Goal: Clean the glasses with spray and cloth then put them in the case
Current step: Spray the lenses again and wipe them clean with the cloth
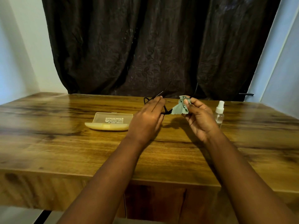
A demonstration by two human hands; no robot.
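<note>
My left hand [148,118] holds the black thin-framed glasses [166,111] up above the table, temples pointing away from me. My right hand [198,116] pinches a small grey-green cloth [180,108] over the right lens. Most of the frame is hidden behind my fingers and the cloth. The translucent yellowish case [110,122] lies open on the table to the left of my left hand. A clear spray bottle [219,113] with a white nozzle stands upright just right of my right hand.
The wooden table [64,151] runs across the view, with its front edge near me. A dark curtain [153,46] hangs behind the far edge. White walls stand at both sides.
</note>
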